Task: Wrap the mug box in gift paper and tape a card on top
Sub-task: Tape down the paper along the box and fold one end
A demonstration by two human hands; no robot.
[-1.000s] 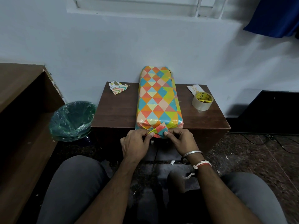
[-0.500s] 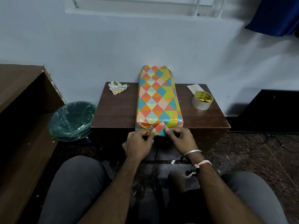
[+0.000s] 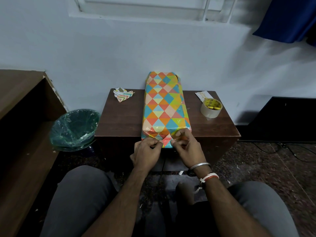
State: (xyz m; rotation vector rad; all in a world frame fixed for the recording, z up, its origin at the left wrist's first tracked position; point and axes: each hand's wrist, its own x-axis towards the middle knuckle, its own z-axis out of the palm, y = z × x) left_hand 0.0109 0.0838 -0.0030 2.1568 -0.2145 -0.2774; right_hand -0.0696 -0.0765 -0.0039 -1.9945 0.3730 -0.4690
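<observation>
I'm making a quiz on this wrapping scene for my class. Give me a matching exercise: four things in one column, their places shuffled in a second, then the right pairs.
Things
1. wrapped box
2. tape roll
3. paper scraps
4. bin

Places
A. on the floor, left of the table
B. far left corner of the table
C. middle of the table, near end at the front edge
D. right side of the table, next to the card

Pairs: 1-C; 2-D; 3-B; 4-A

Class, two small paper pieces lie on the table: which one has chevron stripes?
The crumpled scrap at the far left corner; the white card beside the tape roll is unstriped.
</observation>
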